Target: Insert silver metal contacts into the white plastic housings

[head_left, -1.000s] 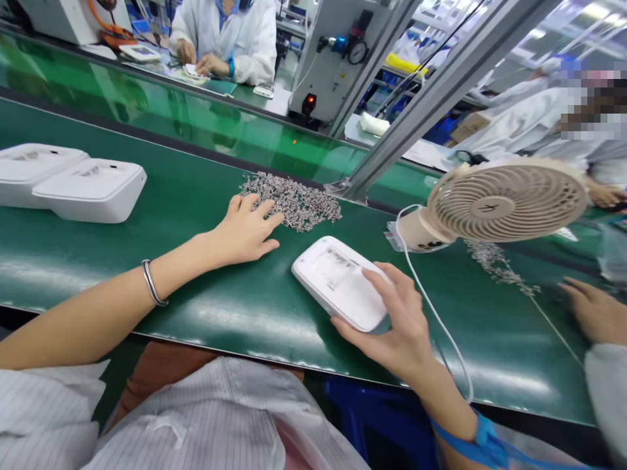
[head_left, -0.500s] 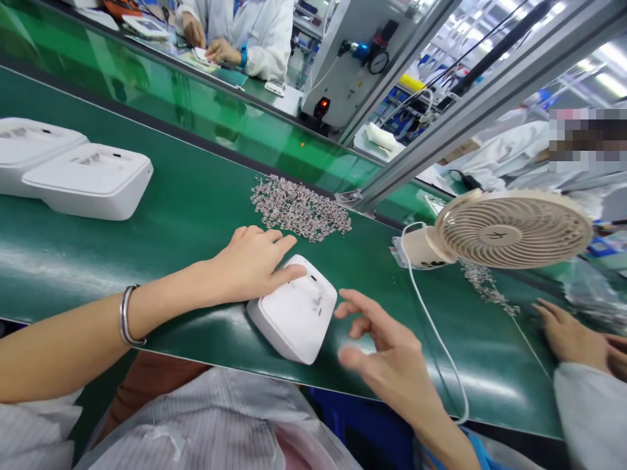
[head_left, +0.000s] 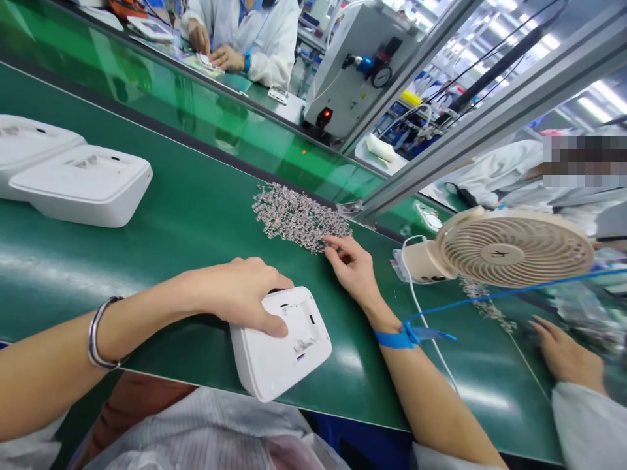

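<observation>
My left hand point(head_left: 252, 294) grips a white plastic housing point(head_left: 281, 372), thumb across its top face and fingers down the far side. The housing rests tilted on the green work surface near its front edge; its recess holds small metal pieces and dark slots. Beyond it lies a pile of small silvery metal parts point(head_left: 294, 212). At the pile's near right edge, my right hand point(head_left: 350, 264) has thumb and forefinger pinched together; whatever is between the tips is too small to make out. A blue wrist strap point(head_left: 404, 336) circles my right wrist.
Two more white housings point(head_left: 93, 176) sit at the left. A beige fan point(head_left: 509, 251) with a white cable stands to the right, near a co-worker's hand point(head_left: 568, 349). Behind the pile runs a green transparent barrier point(head_left: 206, 117) with a metal post point(head_left: 416, 156).
My right hand has moved from beside the housing up to the pile, and its fingers have closed. The housing has turned and shifted nearer to me under my left hand.
</observation>
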A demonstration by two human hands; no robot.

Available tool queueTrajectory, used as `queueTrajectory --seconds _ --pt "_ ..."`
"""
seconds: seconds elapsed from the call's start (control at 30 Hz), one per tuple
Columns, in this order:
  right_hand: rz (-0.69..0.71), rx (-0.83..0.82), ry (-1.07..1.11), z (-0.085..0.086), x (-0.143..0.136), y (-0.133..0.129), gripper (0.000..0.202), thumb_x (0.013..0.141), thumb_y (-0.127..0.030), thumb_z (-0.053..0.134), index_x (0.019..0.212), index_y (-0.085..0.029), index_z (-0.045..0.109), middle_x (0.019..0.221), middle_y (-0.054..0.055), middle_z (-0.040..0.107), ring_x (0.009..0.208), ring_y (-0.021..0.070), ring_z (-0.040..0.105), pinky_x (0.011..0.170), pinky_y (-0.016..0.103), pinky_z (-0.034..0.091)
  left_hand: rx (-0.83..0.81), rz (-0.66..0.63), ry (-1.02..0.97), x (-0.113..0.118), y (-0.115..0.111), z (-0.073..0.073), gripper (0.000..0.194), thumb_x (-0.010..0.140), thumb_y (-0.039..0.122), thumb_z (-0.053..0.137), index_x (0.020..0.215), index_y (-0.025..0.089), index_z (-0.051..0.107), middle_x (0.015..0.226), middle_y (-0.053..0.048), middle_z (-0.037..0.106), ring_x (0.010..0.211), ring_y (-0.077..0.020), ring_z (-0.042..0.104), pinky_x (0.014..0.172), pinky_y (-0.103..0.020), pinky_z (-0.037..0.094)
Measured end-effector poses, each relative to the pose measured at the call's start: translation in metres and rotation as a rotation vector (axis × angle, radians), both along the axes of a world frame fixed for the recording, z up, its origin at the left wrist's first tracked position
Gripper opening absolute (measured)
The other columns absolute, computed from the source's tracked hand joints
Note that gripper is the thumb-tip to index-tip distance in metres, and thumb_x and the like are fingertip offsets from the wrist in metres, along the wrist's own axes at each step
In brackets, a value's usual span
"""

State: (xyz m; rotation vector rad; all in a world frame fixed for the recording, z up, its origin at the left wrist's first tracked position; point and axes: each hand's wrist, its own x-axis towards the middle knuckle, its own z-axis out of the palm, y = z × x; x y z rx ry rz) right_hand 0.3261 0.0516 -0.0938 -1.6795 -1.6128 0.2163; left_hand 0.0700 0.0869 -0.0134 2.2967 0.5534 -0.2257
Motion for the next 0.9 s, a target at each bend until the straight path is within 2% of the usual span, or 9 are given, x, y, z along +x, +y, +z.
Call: queueTrajectory --seconds 0.07,0.23,0.37,0.47,0.53,0.6,0.67,0.77,0.9 --pt "0.047 0.019 -0.101 0.001 0.000 -0.001 0.021 0.080 -0.025 0.051 0.090 -0.019 0.069 0.068 0.000 0.048 0.057 0.0111 0.045 0.057 0.027 0.042 0.059 0.037 -0.005 0.000 0.004 -0.001 0.045 0.075 0.043 0.056 0.117 0.028 0.056 0.110 0.000 0.065 0.101 -0.0231 0.057 0.079 -0.032 0.041" --pt "0.058 0.025 -0.187 0.000 0.000 -0.002 0.016 0.081 -0.024 0.052 0.081 -0.020 0.067 0.071 0.002 0.053 0.060 0.0126 0.049 0.058 0.027 0.043 0.436 0.276 -0.061 0.004 0.011 -0.007 0.043 0.083 0.040 0.046 0.118 0.018 0.056 0.120 -0.009 0.060 0.107 -0.0290 0.055 0.090 -0.044 0.038" --pt "-0.012 0.065 -0.109 0.002 -0.003 -0.005 0.014 0.081 -0.024 0.051 0.077 -0.019 0.063 0.071 0.001 0.055 0.061 0.0119 0.050 0.059 0.027 0.043 0.466 0.308 -0.157 0.004 0.007 -0.010 0.041 0.083 0.041 0.047 0.116 0.018 0.057 0.119 -0.008 0.060 0.107 -0.0277 0.055 0.092 -0.046 0.038" --pt "-0.127 0.094 0.052 0.005 -0.007 -0.009 0.013 0.080 -0.027 0.051 0.076 -0.019 0.059 0.071 0.001 0.059 0.061 0.0115 0.051 0.059 0.026 0.043 0.556 0.237 -0.269 0.001 -0.006 -0.011 0.048 0.081 0.052 0.049 0.115 0.019 0.059 0.123 -0.010 0.058 0.110 -0.0313 0.052 0.090 -0.048 0.036" --pt "-0.164 0.066 0.184 0.008 -0.011 -0.012 0.012 0.079 -0.028 0.052 0.075 -0.019 0.058 0.068 0.000 0.059 0.060 0.0112 0.051 0.058 0.026 0.043 0.643 0.102 -0.328 -0.001 -0.017 -0.012 0.057 0.075 0.062 0.054 0.112 0.019 0.061 0.124 -0.011 0.057 0.110 -0.0342 0.050 0.088 -0.049 0.035" --pt "-0.167 0.031 0.328 0.012 -0.016 -0.015 0.009 0.075 -0.028 0.056 0.073 -0.019 0.057 0.065 -0.001 0.058 0.060 0.0110 0.052 0.058 0.026 0.043 0.701 -0.050 -0.327 -0.002 -0.027 -0.015 0.058 0.070 0.064 0.060 0.105 0.018 0.063 0.120 -0.011 0.060 0.107 -0.0337 0.051 0.084 -0.046 0.036" --pt "-0.151 0.005 0.487 0.018 -0.020 -0.018 0.009 0.069 -0.027 0.062 0.071 -0.019 0.058 0.065 -0.002 0.058 0.061 0.0110 0.054 0.060 0.026 0.045 0.743 -0.132 -0.293 -0.002 -0.034 -0.018 0.045 0.071 0.054 0.064 0.099 0.018 0.065 0.114 -0.009 0.063 0.103 -0.0313 0.053 0.081 -0.043 0.036" --pt "-0.102 -0.054 0.684 0.029 -0.026 -0.023 0.016 0.062 -0.025 0.068 0.075 -0.019 0.061 0.066 -0.002 0.060 0.065 0.0117 0.058 0.065 0.028 0.048 0.817 -0.142 -0.279 -0.001 -0.038 -0.024 0.023 0.078 0.033 0.060 0.096 0.020 0.064 0.111 -0.006 0.064 0.103 -0.0291 0.053 0.080 -0.042 0.035" --pt "-0.058 -0.081 0.707 0.039 -0.035 -0.032 0.019 0.062 -0.024 0.070 0.079 -0.019 0.064 0.070 -0.001 0.063 0.069 0.0130 0.061 0.070 0.031 0.050 0.941 -0.114 -0.284 -0.001 -0.041 -0.028 0.023 0.080 0.018 0.049 0.099 0.019 0.063 0.111 -0.007 0.063 0.104 -0.0285 0.053 0.082 -0.042 0.035"
